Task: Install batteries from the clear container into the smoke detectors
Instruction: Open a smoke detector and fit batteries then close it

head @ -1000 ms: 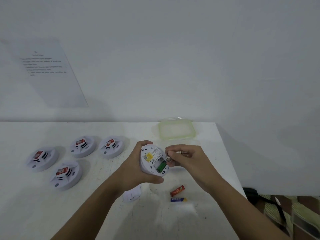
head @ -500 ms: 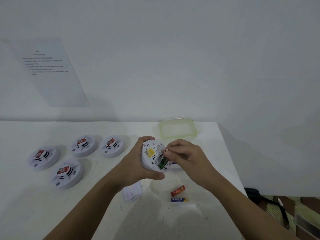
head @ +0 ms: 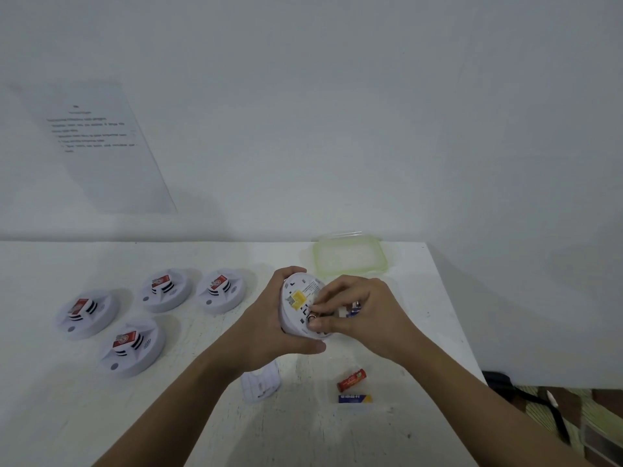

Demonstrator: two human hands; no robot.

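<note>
1. The white worktop (head: 50, 399) runs along a pale wall with a printed sheet (head: 101, 146) fixed at 10 o'clock.
2. The clear container (head: 349, 256), green-rimmed, sits at 12 o'clock from the hands, by the wall.
3. Four smoke detectors (head: 87, 311) (head: 165, 289) (head: 220, 291) (head: 131, 345) rest face up at 9 o'clock, each with a red label.
4. The left hand (head: 266, 328) grips a fifth smoke detector (head: 296, 298) above the worktop. Its fingers wrap the rim, and its back with a yellow sticker is tilted towards the camera.
5. The right hand (head: 367, 315) pinches a battery (head: 312, 317) at the detector's back with curled fingers. Only its round metal end shows, facing 8 o'clock, so I cannot tell its long axis.
6. A white cover plate (head: 261, 384) lies at 6 o'clock under the left wrist.
7. A red battery (head: 351, 380) lies 8-to-2 o'clock. Just beside it at 6 o'clock, a blue-and-yellow battery (head: 354, 398) lies 9-to-3, yellow end at 3.
</note>
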